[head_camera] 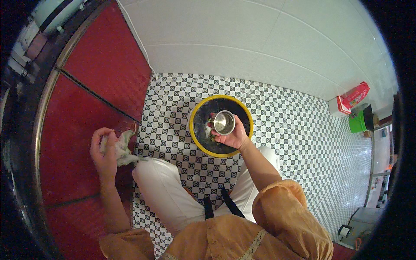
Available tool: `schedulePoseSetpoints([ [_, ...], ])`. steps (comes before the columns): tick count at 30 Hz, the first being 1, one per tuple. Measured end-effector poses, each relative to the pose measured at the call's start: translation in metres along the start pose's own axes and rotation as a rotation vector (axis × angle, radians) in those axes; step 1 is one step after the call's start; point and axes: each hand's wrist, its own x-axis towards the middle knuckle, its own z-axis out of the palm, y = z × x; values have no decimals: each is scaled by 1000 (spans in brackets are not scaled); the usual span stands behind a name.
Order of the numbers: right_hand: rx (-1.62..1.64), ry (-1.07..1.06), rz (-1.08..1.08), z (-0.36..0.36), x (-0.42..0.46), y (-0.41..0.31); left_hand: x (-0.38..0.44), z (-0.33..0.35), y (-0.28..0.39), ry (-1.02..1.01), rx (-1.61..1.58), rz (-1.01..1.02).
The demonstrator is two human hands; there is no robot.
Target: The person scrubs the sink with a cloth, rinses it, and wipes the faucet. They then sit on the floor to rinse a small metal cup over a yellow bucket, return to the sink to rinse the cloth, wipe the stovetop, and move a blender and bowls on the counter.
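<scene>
My right hand [235, 135] grips a small round metal cup [224, 123], its open mouth facing up at me and small specks showing inside. It is above a round bin with a yellow rim [193, 137] and a black plastic liner [201, 112]. Pale scraps [209, 131] lie in the bin, partly hidden by the cup and fingers. Off to the left, my left hand [104, 151] holds a crumpled whitish-green cloth [123, 149], which hangs beside my left knee, in front of the red cabinet.
Red cabinet doors [81, 130] line the left, under a dark countertop [26, 107]. A pale tiled wall [243, 42] stands beyond the bin. Along it at right are a red package [356, 95], a white box [338, 106] and a green container [357, 122]. The floor [312, 146] has black-and-white checks.
</scene>
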Motion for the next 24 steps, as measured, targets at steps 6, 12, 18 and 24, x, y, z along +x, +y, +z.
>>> schedulePoseSetpoints([
  [6,19,-136,3,8,6,-4,-17,15,-16,-126,70,7],
  [12,-11,-38,-65,14,1,-8,-37,65,-40,-248,214,96],
  [18,-106,-9,-238,15,8,14,-75,159,-12,-933,-305,-363],
  [24,-274,137,-493,15,-1,22,-103,200,-26,-961,-348,-209],
])
